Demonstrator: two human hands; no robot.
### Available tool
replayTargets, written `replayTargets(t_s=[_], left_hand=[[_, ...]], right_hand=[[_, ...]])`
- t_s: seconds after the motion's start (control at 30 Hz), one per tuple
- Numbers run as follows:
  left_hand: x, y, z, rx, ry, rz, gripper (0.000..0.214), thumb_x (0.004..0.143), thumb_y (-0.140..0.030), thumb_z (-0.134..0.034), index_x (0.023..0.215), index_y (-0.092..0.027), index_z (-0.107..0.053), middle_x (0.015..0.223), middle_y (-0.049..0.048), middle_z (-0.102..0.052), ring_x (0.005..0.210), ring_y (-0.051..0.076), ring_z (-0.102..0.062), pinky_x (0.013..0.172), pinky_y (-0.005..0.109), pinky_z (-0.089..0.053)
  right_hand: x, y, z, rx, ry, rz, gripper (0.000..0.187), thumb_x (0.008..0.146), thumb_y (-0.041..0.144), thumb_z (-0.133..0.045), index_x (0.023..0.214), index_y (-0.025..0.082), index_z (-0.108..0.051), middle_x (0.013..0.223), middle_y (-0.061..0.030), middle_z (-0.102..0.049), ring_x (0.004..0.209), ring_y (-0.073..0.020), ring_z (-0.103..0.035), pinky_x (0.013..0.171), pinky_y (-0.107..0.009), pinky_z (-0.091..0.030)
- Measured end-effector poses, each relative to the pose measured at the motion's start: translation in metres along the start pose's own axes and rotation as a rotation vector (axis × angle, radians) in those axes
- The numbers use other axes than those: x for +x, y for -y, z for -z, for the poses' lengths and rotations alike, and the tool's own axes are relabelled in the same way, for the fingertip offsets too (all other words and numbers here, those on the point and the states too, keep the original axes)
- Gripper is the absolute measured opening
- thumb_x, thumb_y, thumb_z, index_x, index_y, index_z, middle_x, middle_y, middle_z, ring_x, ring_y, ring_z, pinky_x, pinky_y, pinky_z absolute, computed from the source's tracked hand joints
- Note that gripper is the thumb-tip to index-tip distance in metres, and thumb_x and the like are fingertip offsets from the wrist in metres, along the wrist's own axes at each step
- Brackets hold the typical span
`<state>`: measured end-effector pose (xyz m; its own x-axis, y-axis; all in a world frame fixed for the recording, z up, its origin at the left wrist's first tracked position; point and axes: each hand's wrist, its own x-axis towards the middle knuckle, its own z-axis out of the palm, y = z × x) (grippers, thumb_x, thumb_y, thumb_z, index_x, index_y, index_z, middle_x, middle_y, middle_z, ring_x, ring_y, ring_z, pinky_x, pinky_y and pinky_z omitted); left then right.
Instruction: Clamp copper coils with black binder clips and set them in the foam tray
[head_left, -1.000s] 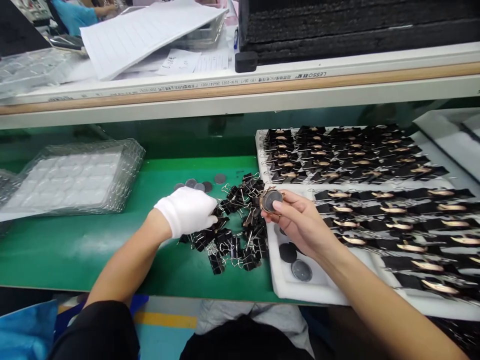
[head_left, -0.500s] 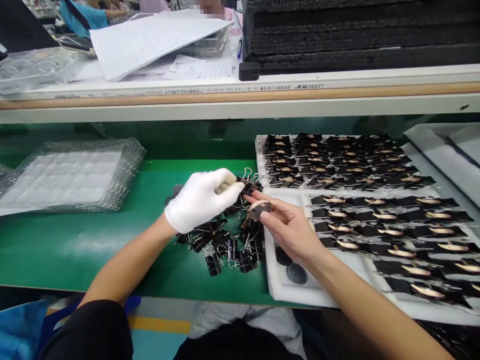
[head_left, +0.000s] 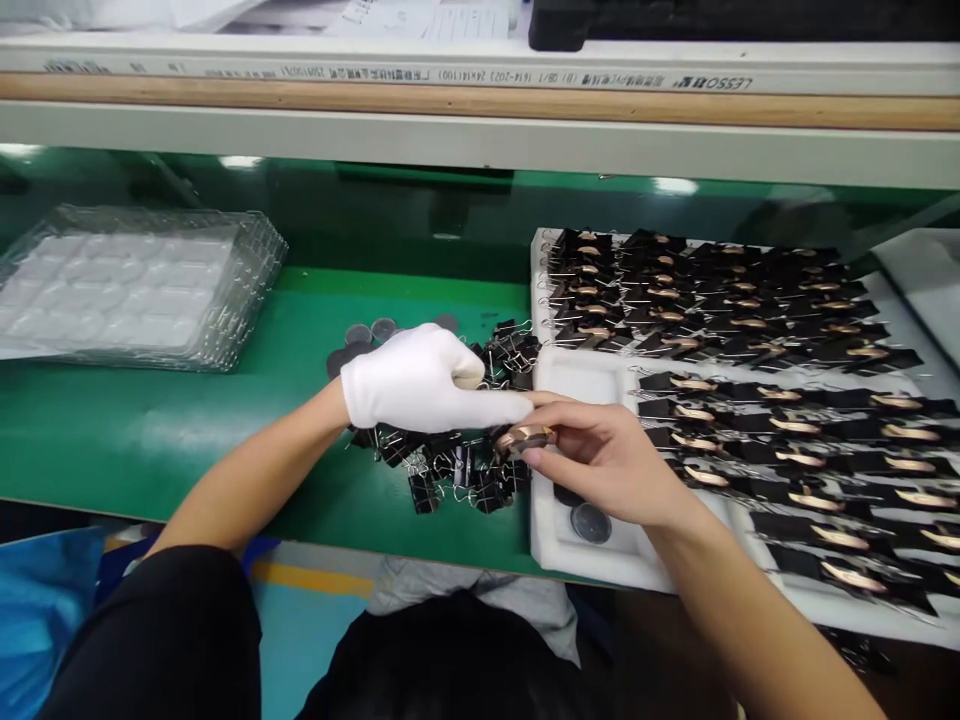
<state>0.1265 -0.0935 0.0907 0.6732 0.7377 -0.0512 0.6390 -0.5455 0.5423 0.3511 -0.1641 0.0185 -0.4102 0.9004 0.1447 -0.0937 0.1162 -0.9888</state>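
Note:
My left hand (head_left: 427,382), in a white glove, is closed over a heap of black binder clips (head_left: 457,470) on the green bench; its fingertips reach the piece in my right hand. What it grips is hidden. My bare right hand (head_left: 600,455) pinches a small round copper-rimmed disc (head_left: 525,438) edge-on, just left of a white foam tray (head_left: 570,375). A dark disc (head_left: 590,522) lies in that tray's near corner.
Rows of clipped parts (head_left: 750,300) fill the foam trays to the right. A stack of clear blister trays (head_left: 127,290) sits at the left. Several grey discs (head_left: 367,335) lie behind the clip heap. A shelf rail (head_left: 480,100) runs overhead.
My gloved left hand rose from the clip heap with a clip and came against the disc in my right hand. The right hand turned the disc edge-on. The view tilted down.

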Motion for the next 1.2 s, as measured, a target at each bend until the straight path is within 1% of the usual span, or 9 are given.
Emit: replayTargets(t_s=[0.1, 0.23, 0.43, 0.57, 0.63, 0.73, 0.9, 0.97, 1.2], left_hand=[[-0.003, -0.005, -0.001, 0.03, 0.039, 0.007, 0.064, 0.079, -0.062, -0.064, 0.048, -0.019, -0.028, 0.047, -0.0046, -0.027, 0.049, 0.008, -0.024, 0.049, 0.029, -0.017], [-0.007, -0.005, -0.002, 0.04, 0.199, -0.007, 0.065, 0.076, -0.067, -0.066, 0.046, -0.019, -0.036, 0.044, -0.0041, -0.032, 0.047, 0.008, -0.026, 0.048, 0.029, -0.016], [-0.004, 0.001, -0.006, -0.018, 0.409, -0.015, 0.063, 0.074, -0.071, -0.069, 0.048, -0.019, -0.045, 0.045, -0.0042, -0.039, 0.046, 0.008, -0.028, 0.044, 0.028, -0.019], [-0.001, 0.003, -0.01, -0.114, 0.461, -0.033, 0.059, 0.078, -0.067, -0.067, 0.05, -0.019, -0.049, 0.046, -0.0042, -0.041, 0.045, 0.008, -0.031, 0.043, 0.027, -0.02], [0.0, 0.004, -0.012, -0.173, 0.442, -0.06, 0.056, 0.081, -0.062, -0.066, 0.05, -0.018, -0.05, 0.047, -0.004, -0.043, 0.046, 0.007, -0.033, 0.043, 0.026, -0.021], [0.002, 0.007, -0.012, -0.178, 0.303, -0.11, 0.051, 0.082, -0.052, -0.065, 0.05, -0.018, -0.044, 0.048, -0.0049, -0.04, 0.048, 0.007, -0.032, 0.046, 0.026, -0.022], [0.007, 0.005, -0.014, -0.166, 0.069, -0.088, 0.051, 0.085, -0.047, -0.057, 0.052, -0.02, -0.028, 0.049, -0.0064, -0.029, 0.051, 0.007, -0.027, 0.05, 0.025, -0.024], [0.008, 0.004, -0.017, -0.165, 0.041, -0.085, 0.051, 0.086, -0.047, -0.055, 0.053, -0.021, -0.026, 0.05, -0.0063, -0.027, 0.052, 0.007, -0.026, 0.05, 0.025, -0.023], [0.01, 0.003, -0.029, -0.171, 0.01, -0.11, 0.049, 0.09, -0.046, -0.054, 0.057, -0.02, -0.028, 0.054, -0.0063, -0.028, 0.053, 0.007, -0.026, 0.052, 0.025, -0.023]], right_hand=[[-0.002, 0.001, 0.003, -0.071, 0.055, 0.018, 0.015, 0.086, 0.024, -0.079, 0.1, 0.026, -0.082, 0.124, -0.0105, -0.074, 0.104, -0.0235, -0.073, 0.087, -0.036, -0.063], [-0.002, 0.007, 0.009, -0.136, 0.141, 0.048, 0.018, 0.086, 0.022, -0.079, 0.102, 0.028, -0.082, 0.123, -0.009, -0.075, 0.11, -0.0266, -0.073, 0.084, -0.035, -0.064], [-0.002, 0.015, 0.011, -0.29, 0.158, 0.095, 0.015, 0.083, 0.022, -0.078, 0.097, 0.026, -0.083, 0.113, -0.01, -0.078, 0.104, -0.0282, -0.076, 0.078, -0.034, -0.063], [-0.003, 0.015, 0.013, -0.282, 0.159, 0.073, 0.014, 0.083, 0.023, -0.08, 0.096, 0.026, -0.083, 0.11, -0.0096, -0.079, 0.108, -0.029, -0.074, 0.081, -0.036, -0.062], [-0.004, 0.014, 0.014, -0.216, 0.152, 0.039, 0.015, 0.083, 0.024, -0.08, 0.098, 0.027, -0.083, 0.116, -0.0095, -0.077, 0.107, -0.028, -0.074, 0.081, -0.036, -0.063], [-0.004, 0.012, 0.013, -0.052, 0.063, -0.015, 0.013, 0.088, 0.026, -0.078, 0.099, 0.029, -0.082, 0.129, -0.0078, -0.072, 0.116, -0.0262, -0.07, 0.086, -0.037, -0.062], [0.007, 0.005, 0.012, 0.282, -0.384, -0.143, 0.017, 0.081, 0.04, -0.085, 0.096, 0.032, -0.079, 0.112, -0.002, -0.075, 0.102, -0.0206, -0.069, 0.084, -0.035, -0.059], [0.011, 0.003, 0.012, 0.381, -0.473, -0.201, 0.022, 0.076, 0.042, -0.088, 0.094, 0.033, -0.077, 0.105, -0.0001, -0.075, 0.098, -0.019, -0.068, 0.081, -0.032, -0.058], [0.013, 0.0, 0.009, 0.409, -0.472, -0.192, 0.02, 0.08, 0.043, -0.085, 0.094, 0.033, -0.075, 0.105, 0.0031, -0.074, 0.095, -0.0155, -0.065, 0.086, -0.031, -0.054]])
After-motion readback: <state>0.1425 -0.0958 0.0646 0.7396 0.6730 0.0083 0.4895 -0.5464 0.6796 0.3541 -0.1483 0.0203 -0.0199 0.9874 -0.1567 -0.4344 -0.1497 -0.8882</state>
